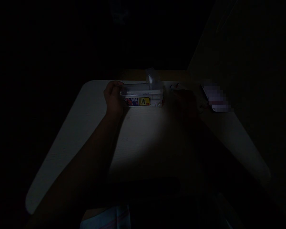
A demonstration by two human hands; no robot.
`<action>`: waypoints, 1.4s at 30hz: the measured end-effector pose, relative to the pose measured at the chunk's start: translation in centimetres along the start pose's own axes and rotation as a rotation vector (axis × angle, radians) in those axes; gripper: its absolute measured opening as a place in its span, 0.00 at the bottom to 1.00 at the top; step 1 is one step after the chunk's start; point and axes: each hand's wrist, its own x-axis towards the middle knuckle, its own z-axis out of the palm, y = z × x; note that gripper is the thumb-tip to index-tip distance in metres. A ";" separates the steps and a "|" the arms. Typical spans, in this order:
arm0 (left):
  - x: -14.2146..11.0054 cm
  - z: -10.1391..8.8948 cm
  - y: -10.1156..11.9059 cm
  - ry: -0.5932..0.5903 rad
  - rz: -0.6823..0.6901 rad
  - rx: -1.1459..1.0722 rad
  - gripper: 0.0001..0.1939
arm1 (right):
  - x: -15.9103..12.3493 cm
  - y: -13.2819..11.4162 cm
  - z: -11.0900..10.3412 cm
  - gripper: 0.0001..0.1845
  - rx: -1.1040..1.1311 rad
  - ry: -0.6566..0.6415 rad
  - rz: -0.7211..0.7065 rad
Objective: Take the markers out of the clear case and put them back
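Note:
A clear plastic container (135, 92) lies on its long side at the far part of the table, with a yellow and dark printed label facing me. My left hand (113, 95) is closed round its left end. At the container's right end a clear flap or lid (153, 78) sticks up. To the right of that end, deep in shadow, is my right hand (187, 101). Small pale bits show by its fingertips, but its fingers are too dark to make out, and so is anything in them.
The pale table (138, 133) has rounded corners and is partly shadowed. A phone-like slab with a blurred, lit face (215, 97) lies at the far right. Striped cloth (107, 219) shows at the bottom edge. Darkness hides most of the surroundings.

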 end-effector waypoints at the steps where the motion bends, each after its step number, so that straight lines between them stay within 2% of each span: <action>1: 0.0 0.0 -0.1 -0.005 0.010 -0.009 0.03 | -0.1 -0.8 0.1 0.24 0.027 -0.006 -0.042; 3: 0.1 -0.1 -0.3 -0.019 0.015 -0.011 0.03 | -0.3 -2.1 0.3 0.24 0.088 -0.007 -0.099; 7: 0.2 0.0 -0.4 -0.023 0.030 -0.060 0.04 | -0.5 -3.2 0.7 0.24 0.159 -0.016 -0.080; 11: 0.2 0.1 -0.3 -0.021 0.019 -0.066 0.07 | -0.3 -3.3 0.7 0.24 0.203 0.000 -0.077; 15: 0.1 0.1 0.0 -0.007 -0.009 -0.046 0.07 | -0.2 -3.6 0.5 0.23 0.178 -0.044 -0.111; 21: 0.0 0.1 0.1 -0.012 0.008 -0.011 0.07 | -0.2 -3.7 0.1 0.21 0.136 -0.034 -0.090; 26: 0.1 0.2 0.1 -0.001 -0.014 0.012 0.06 | -0.3 -3.9 -0.2 0.22 0.131 0.022 -0.114; 34: -0.2 0.6 0.8 0.014 -0.050 -0.022 0.09 | -0.2 -3.7 0.2 0.26 0.226 -0.037 -0.139; 39: 0.1 0.1 -0.1 -0.034 0.047 0.002 0.07 | -0.1 -3.8 0.6 0.23 0.209 -0.016 -0.118; 42: 0.1 0.0 -0.3 -0.035 0.023 0.022 0.06 | -0.1 -3.7 0.4 0.18 0.223 0.025 -0.127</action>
